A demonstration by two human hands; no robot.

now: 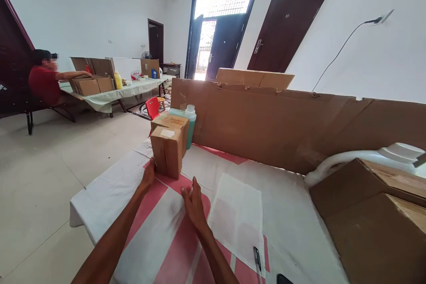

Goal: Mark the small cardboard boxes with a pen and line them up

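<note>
A small closed brown cardboard box [167, 151] is seen standing upright on the tabletop [100, 199], which is covered with a white and pink striped cloth. The left hand [148, 175] is pressed against the lower left side of the box, though whether its fingers are curled around the edge cannot be told from this angle. The right hand [193, 203] is held open, palm turned inward, near the box's lower right corner but apart from it; nothing is gripped by it. Just behind the box, a second brown cardboard box [173, 123] is set, and a green plastic bottle with a white cap [191, 120] is placed beside that. A long upright sheet of brown cardboard [266, 124] is stood along the far edge. A large open brown carton [369, 213] is found at the right, with a white plastic jug [366, 157] behind it. A black pen [257, 258] is laid on a white sheet of paper [238, 217]. Across the room, a person in a red top [45, 80] is seated at another table with boxes
</note>
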